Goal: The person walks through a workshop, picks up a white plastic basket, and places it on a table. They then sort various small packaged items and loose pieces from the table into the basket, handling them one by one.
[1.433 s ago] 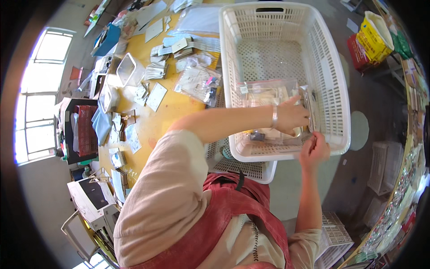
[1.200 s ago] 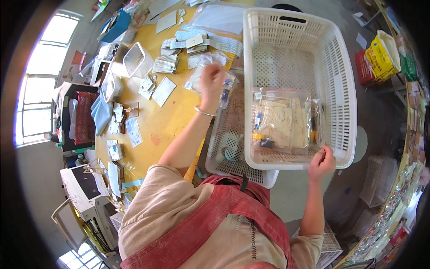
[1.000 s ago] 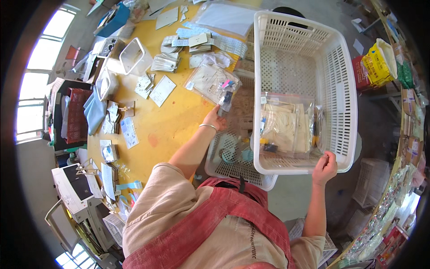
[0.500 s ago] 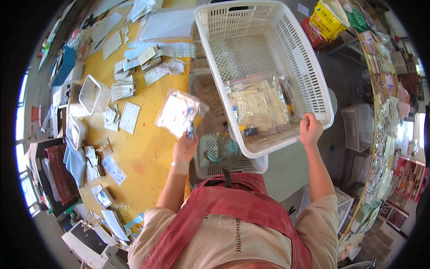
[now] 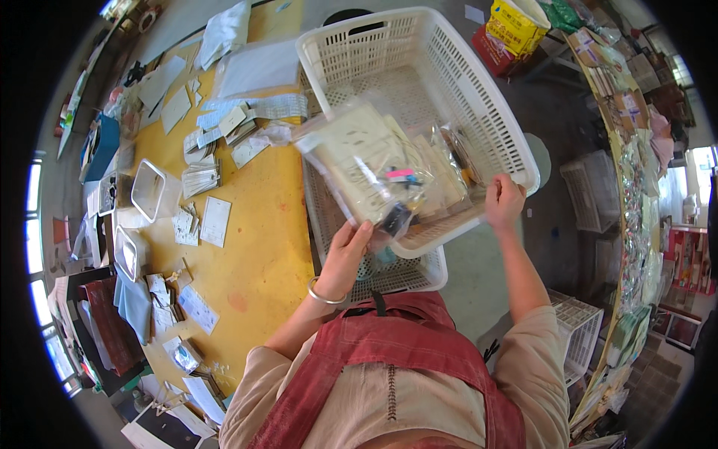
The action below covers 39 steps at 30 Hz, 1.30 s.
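Note:
My left hand (image 5: 345, 260) pinches the lower edge of a clear plastic bag (image 5: 351, 161) holding pale flat sheets and small pink, blue and dark pieces. The bag is tilted and hangs over the left rim and inside of a white slotted plastic basket (image 5: 490, 112). Closed round the basket's near right rim is my right hand (image 5: 505, 202). Inside, other clear bags (image 5: 451, 179) with pale sheets lie at the near end, partly covered by the held bag. A second pale basket (image 5: 426, 274) sits underneath, mostly hidden.
To the left, a yellow table (image 5: 258, 247) carries stacks of cut sheets (image 5: 200, 177), a clear plastic tub (image 5: 152, 191) and a blue cloth (image 5: 133, 303). A yellow and red sack (image 5: 516, 30) stands beyond the basket. Cluttered shelving (image 5: 628, 187) runs along the right; white crates (image 5: 587, 196) stand below.
My left hand has carried the bag rightward from above the table to over the basket, with its broad face now in view. My right hand stays on the rim.

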Each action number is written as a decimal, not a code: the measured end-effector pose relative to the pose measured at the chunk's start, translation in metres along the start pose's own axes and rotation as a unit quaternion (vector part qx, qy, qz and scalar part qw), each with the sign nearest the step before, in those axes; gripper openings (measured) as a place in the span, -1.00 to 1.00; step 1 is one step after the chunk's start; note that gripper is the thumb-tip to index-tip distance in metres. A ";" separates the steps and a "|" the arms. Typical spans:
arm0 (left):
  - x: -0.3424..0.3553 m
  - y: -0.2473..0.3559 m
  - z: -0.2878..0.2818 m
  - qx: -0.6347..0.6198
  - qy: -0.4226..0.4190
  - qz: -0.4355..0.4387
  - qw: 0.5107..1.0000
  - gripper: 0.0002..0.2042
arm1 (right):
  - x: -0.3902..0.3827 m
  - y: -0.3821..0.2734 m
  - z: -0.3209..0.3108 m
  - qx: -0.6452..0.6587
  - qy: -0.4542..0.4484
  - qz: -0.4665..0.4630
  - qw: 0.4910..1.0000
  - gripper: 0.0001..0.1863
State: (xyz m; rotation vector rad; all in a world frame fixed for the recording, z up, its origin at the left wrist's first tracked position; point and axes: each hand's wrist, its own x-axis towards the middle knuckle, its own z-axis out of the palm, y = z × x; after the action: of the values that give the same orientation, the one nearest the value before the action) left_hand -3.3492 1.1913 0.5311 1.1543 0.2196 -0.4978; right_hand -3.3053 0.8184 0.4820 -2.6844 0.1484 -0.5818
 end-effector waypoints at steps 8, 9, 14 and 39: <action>0.104 -0.004 0.007 0.210 0.167 0.172 0.948 -0.51 | -0.005 -0.008 -0.001 -0.008 0.208 -0.002 0.978 -0.48; 0.128 0.003 0.011 0.161 0.181 0.151 0.958 -0.51 | -0.009 -0.009 -0.003 0.006 0.210 0.010 0.978 -0.43; 0.218 0.037 -0.044 0.024 0.186 -0.062 0.980 -0.60 | -0.036 -0.011 -0.004 0.126 0.228 0.112 0.959 -0.17; 0.155 -0.139 0.290 0.434 0.148 -0.058 0.887 -0.74 | -0.206 0.277 -0.107 0.517 0.111 0.646 0.551 -0.44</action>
State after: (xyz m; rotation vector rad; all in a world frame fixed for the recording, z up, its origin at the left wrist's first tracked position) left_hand -3.3062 0.8422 0.4682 2.1143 0.3477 -0.5382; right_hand -3.5429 0.5638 0.3851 -0.8136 1.2358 -0.2695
